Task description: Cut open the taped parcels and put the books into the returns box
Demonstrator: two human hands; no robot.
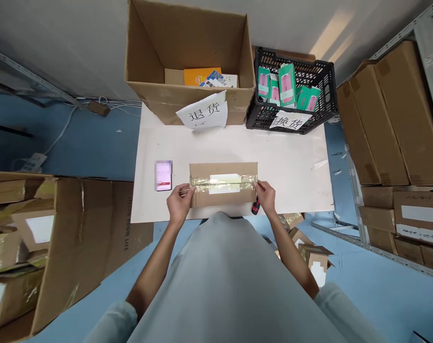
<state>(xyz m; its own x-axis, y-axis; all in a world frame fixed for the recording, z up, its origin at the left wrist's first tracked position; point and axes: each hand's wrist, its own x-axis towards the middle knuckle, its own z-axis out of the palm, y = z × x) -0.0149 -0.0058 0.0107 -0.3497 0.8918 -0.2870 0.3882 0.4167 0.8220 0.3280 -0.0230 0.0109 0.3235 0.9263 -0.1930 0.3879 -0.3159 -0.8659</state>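
A flat cardboard box [223,197] lies on the white table [237,147], with a strip of shiny tape across its middle and a white label [225,184] under the tape. My left hand [179,202] pinches the box's left end at the tape. At the right end, my right hand [265,195] has its fingers closed on the box edge. A red and black tool [255,206] lies just beside my right hand, partly covered by it. To the left of the box rests a phone [164,176] with a lit pink screen.
Behind stand a large open carton [159,102] with packets inside and a black crate [295,123] of green boxes. A big carton of parcels [76,233] is at left. Shelved cartons [409,124] stand right; small boxes [314,257] lie on the floor.
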